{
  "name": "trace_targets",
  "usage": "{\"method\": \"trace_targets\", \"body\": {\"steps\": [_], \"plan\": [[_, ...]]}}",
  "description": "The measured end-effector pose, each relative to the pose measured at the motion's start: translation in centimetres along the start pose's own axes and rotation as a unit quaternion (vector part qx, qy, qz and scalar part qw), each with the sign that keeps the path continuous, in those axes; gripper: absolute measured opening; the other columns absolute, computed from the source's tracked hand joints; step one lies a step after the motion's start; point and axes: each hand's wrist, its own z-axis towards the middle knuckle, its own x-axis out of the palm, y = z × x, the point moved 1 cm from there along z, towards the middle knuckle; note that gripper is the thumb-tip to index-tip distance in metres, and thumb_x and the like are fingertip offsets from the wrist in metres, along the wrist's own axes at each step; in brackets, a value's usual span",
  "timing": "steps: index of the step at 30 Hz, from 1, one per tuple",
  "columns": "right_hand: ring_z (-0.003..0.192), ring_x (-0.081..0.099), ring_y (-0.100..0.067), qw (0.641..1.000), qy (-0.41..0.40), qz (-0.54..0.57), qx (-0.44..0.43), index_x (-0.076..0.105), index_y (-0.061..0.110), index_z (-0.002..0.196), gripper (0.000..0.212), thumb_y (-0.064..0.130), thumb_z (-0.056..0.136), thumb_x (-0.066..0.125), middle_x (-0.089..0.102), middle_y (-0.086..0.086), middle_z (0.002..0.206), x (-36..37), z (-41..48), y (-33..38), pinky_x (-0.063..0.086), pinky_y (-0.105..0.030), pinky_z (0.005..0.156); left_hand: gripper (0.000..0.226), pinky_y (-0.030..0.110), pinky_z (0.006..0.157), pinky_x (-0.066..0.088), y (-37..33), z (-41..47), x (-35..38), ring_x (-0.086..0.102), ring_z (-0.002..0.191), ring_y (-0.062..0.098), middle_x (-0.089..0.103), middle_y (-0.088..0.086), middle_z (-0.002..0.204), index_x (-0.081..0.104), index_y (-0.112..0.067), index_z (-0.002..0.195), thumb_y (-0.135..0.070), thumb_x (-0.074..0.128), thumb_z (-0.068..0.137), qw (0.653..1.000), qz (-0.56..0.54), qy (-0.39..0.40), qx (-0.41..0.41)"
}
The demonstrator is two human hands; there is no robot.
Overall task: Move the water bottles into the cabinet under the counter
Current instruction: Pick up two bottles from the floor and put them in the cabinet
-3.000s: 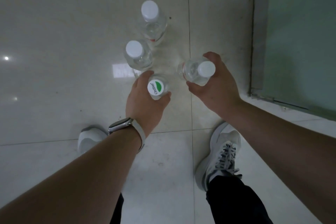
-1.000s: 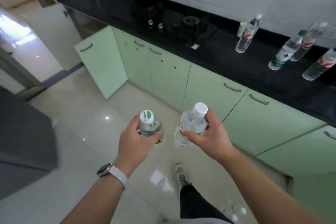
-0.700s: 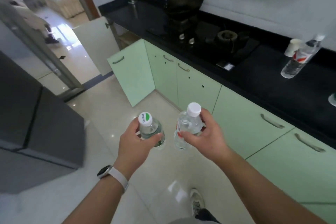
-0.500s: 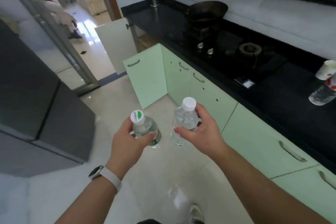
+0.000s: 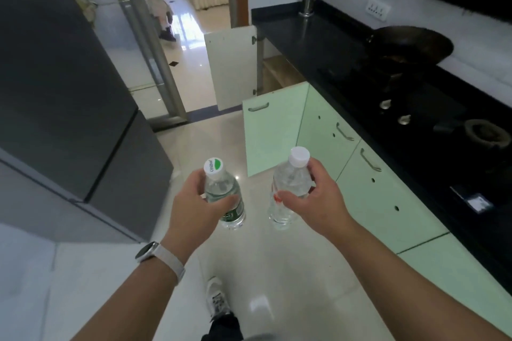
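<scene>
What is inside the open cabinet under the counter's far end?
A brownish shelf shows between the two open doors. The white door and green door cover the rest, so its contents can't be judged.

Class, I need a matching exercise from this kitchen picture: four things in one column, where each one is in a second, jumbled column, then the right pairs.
Things
1. green-marked-cap bottle
2. white-cap bottle
3. wok
4. watch

Places
A. on the left wrist
B. on the stove
C. in the grip of the right hand
D. in the grip of the left hand

Pairs: 1-D, 2-C, 3-B, 4-A.
</scene>
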Motion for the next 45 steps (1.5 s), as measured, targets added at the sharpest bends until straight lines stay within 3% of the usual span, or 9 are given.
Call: {"method": "trace_targets", "body": {"steps": [5, 9, 18, 27, 30, 33, 35, 40, 45], "plan": [[0.086, 0.061, 0.010, 0.999, -0.007, -0.028, 0.019, 0.046, 0.061, 0.098, 0.059, 0.024, 0.071, 0.084, 0.062, 0.032, 0.097, 4.9, 7.5, 2.6, 0.044, -0.005, 0.069, 0.050, 0.027, 0.080, 0.056, 1.8, 9.6, -3.4, 0.067, 0.085, -0.004, 0.071, -0.015, 0.098, 0.063, -0.027, 0.112, -0.019, 0.089, 0.070, 1.000, -0.009, 0.019, -0.004], [0.089, 0.063, 0.005, 0.999, -0.024, -0.039, 0.029, 0.050, 0.056, 0.100, 0.055, 0.025, 0.069, 0.085, 0.064, 0.026, 0.097, 8.4, 13.3, 5.1, 0.050, -0.020, 0.075, 0.051, 0.021, 0.078, 0.053, 2.6, 16.8, -6.7, 0.066, 0.088, -0.005, 0.068, -0.019, 0.098, 0.063, -0.025, 0.114, -0.017, 0.088, 0.071, 0.999, -0.020, 0.024, 0.005], [0.091, 0.061, 0.005, 0.999, -0.029, -0.031, 0.027, 0.051, 0.044, 0.112, 0.055, 0.030, 0.070, 0.082, 0.063, 0.021, 0.100, 14.0, 25.1, 7.2, 0.053, -0.026, 0.078, 0.052, 0.026, 0.080, 0.053, 3.8, 29.4, -10.1, 0.066, 0.093, 0.002, 0.068, -0.019, 0.100, 0.060, -0.032, 0.113, -0.021, 0.089, 0.071, 1.000, -0.013, 0.014, 0.024], [0.098, 0.057, -0.001, 0.999, -0.017, -0.016, 0.041, 0.046, 0.036, 0.123, 0.063, 0.032, 0.072, 0.084, 0.054, 0.024, 0.106, 17.0, 40.7, 4.0, 0.044, -0.021, 0.079, 0.049, 0.013, 0.070, 0.053, 3.3, 43.5, -7.5, 0.068, 0.089, -0.001, 0.072, -0.010, 0.102, 0.065, -0.020, 0.117, -0.017, 0.087, 0.073, 0.999, -0.003, -0.024, 0.024], [0.097, 0.059, -0.008, 0.998, -0.005, -0.026, 0.050, 0.043, 0.038, 0.117, 0.062, 0.036, 0.070, 0.084, 0.056, 0.019, 0.104, 17.2, 46.7, 3.5, 0.048, -0.025, 0.080, 0.049, 0.019, 0.072, 0.056, 2.5, 48.8, -6.5, 0.070, 0.089, 0.005, 0.073, -0.007, 0.101, 0.066, -0.021, 0.116, -0.016, 0.088, 0.072, 0.999, 0.015, -0.027, 0.015], [0.092, 0.061, -0.007, 0.998, 0.010, -0.034, 0.055, 0.044, 0.041, 0.114, 0.061, 0.040, 0.068, 0.084, 0.057, 0.021, 0.101, 16.6, 52.3, 3.2, 0.055, -0.032, 0.080, 0.053, 0.035, 0.079, 0.060, 1.4, 53.8, -5.1, 0.070, 0.091, 0.010, 0.072, -0.008, 0.102, 0.064, -0.025, 0.116, -0.022, 0.090, 0.069, 0.999, 0.034, -0.026, 0.003], [0.093, 0.061, -0.005, 0.998, 0.011, -0.024, 0.050, 0.046, 0.042, 0.115, 0.061, 0.038, 0.068, 0.085, 0.058, 0.022, 0.101, 16.0, 55.7, 3.0, 0.054, -0.028, 0.078, 0.056, 0.039, 0.082, 0.059, 0.7, 57.0, -4.0, 0.069, 0.095, 0.011, 0.072, -0.009, 0.105, 0.063, -0.028, 0.118, -0.025, 0.089, 0.069, 0.999, 0.039, -0.027, 0.001], [0.095, 0.059, -0.002, 0.999, -0.001, -0.015, 0.046, 0.043, 0.042, 0.117, 0.062, 0.032, 0.071, 0.084, 0.056, 0.023, 0.104, 14.7, 61.8, 3.4, 0.046, -0.017, 0.074, 0.055, 0.030, 0.078, 0.058, -0.7, 62.9, -1.9, 0.067, 0.095, 0.006, 0.069, -0.012, 0.106, 0.059, -0.034, 0.118, -0.028, 0.088, 0.072, 0.999, 0.048, 0.008, 0.019], [0.095, 0.060, -0.003, 0.998, -0.036, -0.013, 0.053, 0.047, 0.037, 0.118, 0.059, 0.025, 0.073, 0.084, 0.058, 0.021, 0.105, 14.4, 66.7, 3.3, 0.051, -0.020, 0.078, 0.054, 0.025, 0.078, 0.056, -0.7, 69.3, -1.0, 0.067, 0.092, -0.002, 0.070, -0.013, 0.104, 0.062, -0.027, 0.120, -0.025, 0.088, 0.073, 0.998, 0.041, 0.035, 0.035]]}}
